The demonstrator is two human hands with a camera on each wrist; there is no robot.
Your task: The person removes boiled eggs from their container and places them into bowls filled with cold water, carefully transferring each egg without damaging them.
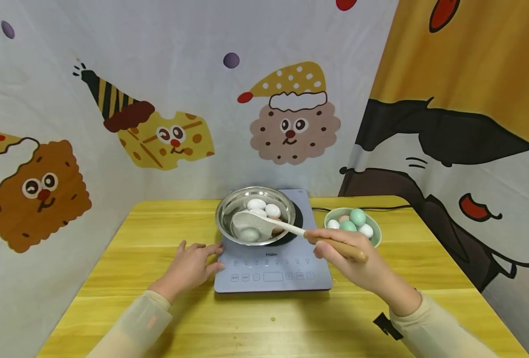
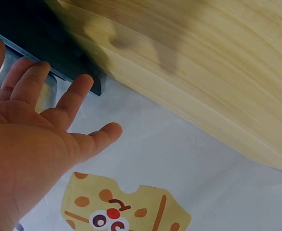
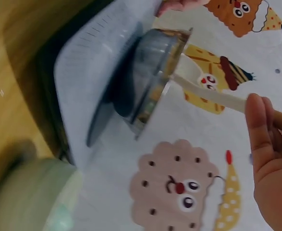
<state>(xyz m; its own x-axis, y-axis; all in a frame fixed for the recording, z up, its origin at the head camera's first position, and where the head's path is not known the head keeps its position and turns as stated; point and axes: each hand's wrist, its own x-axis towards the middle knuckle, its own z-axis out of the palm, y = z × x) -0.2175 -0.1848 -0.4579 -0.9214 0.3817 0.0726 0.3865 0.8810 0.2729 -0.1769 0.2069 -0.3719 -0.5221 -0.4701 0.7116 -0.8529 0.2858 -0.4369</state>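
Note:
My right hand (image 1: pixel 354 253) grips the wooden handle of a white-headed ladle (image 1: pixel 293 229). In the head view its broad head is inside a round steel pan (image 1: pixel 221 226), by a pale greenish egg (image 1: pixel 249 234). I cannot tell whether that egg rests in the ladle. Several white eggs (image 1: pixel 257 204) and a brownish one lie in the pan. The pan stands on a pale induction cooker (image 1: pixel 270 286). At the cooker's left edge, my left hand (image 1: pixel 190 268) has its fingers spread, their tips at the edge; the left wrist view shows its palm (image 2: pixel 30 154) holding nothing.
A pale green bowl (image 1: pixel 377 237) with green, white and pinkish eggs stands right of the cooker. A black cord (image 1: pixel 385 207) runs behind it. The wooden table (image 1: pixel 264 323) meets a cartoon-printed curtain (image 1: pixel 179 49) at the back.

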